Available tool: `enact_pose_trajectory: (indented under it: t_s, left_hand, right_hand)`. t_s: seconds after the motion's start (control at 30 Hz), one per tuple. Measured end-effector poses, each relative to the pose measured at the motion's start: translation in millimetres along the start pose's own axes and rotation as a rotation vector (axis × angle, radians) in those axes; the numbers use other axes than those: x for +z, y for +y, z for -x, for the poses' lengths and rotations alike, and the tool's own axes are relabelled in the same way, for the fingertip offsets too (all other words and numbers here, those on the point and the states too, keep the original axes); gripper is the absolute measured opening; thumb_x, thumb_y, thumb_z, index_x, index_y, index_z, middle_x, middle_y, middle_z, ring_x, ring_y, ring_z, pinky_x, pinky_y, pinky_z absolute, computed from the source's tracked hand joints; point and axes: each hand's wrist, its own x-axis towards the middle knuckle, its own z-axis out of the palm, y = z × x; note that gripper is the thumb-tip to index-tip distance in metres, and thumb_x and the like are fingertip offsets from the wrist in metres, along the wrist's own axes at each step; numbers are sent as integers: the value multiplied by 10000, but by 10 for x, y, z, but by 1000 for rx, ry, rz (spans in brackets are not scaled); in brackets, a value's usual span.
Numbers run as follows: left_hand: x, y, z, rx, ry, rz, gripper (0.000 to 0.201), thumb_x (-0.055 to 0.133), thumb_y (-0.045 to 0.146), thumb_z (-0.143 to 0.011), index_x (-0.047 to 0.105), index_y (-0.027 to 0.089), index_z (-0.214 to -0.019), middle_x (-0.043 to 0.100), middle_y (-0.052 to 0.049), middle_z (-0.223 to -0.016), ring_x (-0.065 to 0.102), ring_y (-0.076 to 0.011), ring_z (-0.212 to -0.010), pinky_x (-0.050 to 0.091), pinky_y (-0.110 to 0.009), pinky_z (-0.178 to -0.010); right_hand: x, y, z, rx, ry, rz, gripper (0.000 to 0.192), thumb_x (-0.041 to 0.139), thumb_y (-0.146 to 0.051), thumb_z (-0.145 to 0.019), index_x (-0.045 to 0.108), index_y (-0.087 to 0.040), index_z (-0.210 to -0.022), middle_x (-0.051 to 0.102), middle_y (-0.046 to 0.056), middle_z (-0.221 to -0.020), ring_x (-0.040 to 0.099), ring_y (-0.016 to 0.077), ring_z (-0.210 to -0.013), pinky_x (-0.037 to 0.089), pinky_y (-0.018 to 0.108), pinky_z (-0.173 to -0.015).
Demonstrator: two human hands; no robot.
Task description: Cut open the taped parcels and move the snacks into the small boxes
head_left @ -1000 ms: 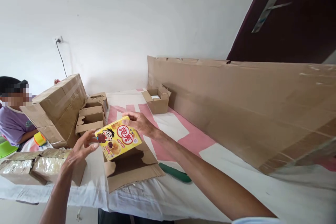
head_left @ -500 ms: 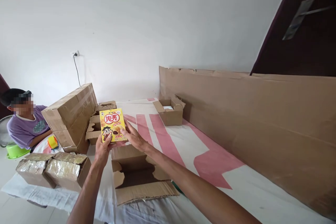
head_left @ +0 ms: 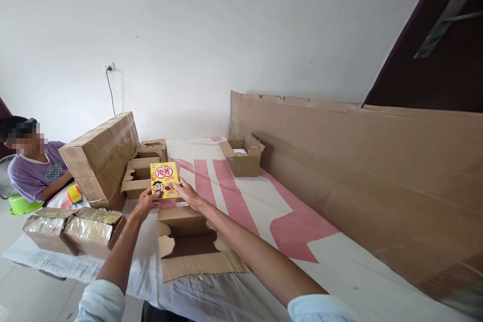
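The small yellow cardboard snack box (head_left: pixel 165 180) with red lettering and a cartoon face is held upright between both hands, out past the far edge of the open brown cardboard carton (head_left: pixel 196 244). The left hand (head_left: pixel 145 202) sits at about 7 o'clock from the box, fingers curled up around its lower left corner and edge. The right hand (head_left: pixel 187 194) lies at about 4 o'clock from it, fingers loosely bent with the tips pressed on the lower right edge. Both hands are partly closed on the box, neither wrapped fully around it.

The box's long axis runs top to bottom, nearly vertical, and its printed front faces the camera. The red round emblem with white characters is at the top, the cartoon face at the lower left, and pictures of brown snacks at the lower right. The box looks flat-sided and undented.

The open carton lies on the white cloth with pink stripes (head_left: pixel 241 196) that covers the surface, its flaps spread and its inside dark. At 10 o'clock from the snack box a large taped brown carton (head_left: pixel 100 153) leans on smaller open cartons (head_left: pixel 145 166). At 8 o'clock lie two cartons with shiny film tops (head_left: pixel 73 229). A person in a purple shirt (head_left: pixel 32 171) sits at far left.
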Motion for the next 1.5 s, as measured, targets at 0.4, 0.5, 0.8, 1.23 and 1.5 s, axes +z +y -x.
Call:
enact_pose_trajectory:
  t_s: [0.4, 0.5, 0.8, 1.23, 1.5]
  left_hand:
    - [-103, -162, -83, -41, -8, -8, 681, 995, 499, -555, 769, 112, -1069, 814, -156, -1023, 745, -208, -779, 558, -255, -616]
    - [-117, -153, -102, -38, -3, -9, 655, 990, 488, -578, 769, 123, -1075, 815, -157, -1048, 763, -227, -821, 566, -259, -615]
    - [-77, -64, -160, 12, 173, -24, 706, 828, 744, -702, 751, 114, -1011, 809, -155, -879, 765, -233, -702, 560, -277, -556]
    - [74, 451, 165, 401, 210, -65, 689, 988, 547, -547, 615, 212, -1020, 790, -116, -1175, 758, -288, -1105, 607, -383, -924]
    - [-118, -244, 57, 51, 434, -335, 442, 935, 442, -664, 699, 164, -914, 769, -112, -1027, 742, -278, -938, 594, -328, -704]
  right_hand:
    - [-36, 180, -64, 33, 3, -11, 572, 632, -576, -922, 512, -350, -1434, 728, 56, -1309, 747, 211, -926, 605, 258, -587]
    - [-41, 188, -80, 18, 8, -14, 572, 637, -590, -914, 520, -351, -1420, 725, 52, -1314, 745, 210, -936, 604, 256, -595]
    - [-46, 125, -99, -91, 41, -64, 679, 667, -614, -869, 524, -327, -1468, 746, 73, -1262, 755, 256, -929, 640, 353, -635]
    - [-113, -356, 272, -443, 115, -17, 725, 639, -554, -957, 444, -286, -1602, 689, 91, -1392, 650, 290, -1269, 600, 439, -1016]
    - [-627, -307, 699, -459, 452, -101, 553, 701, -577, -935, 631, -262, -1384, 728, 114, -1348, 690, 309, -1213, 580, 480, -1036]
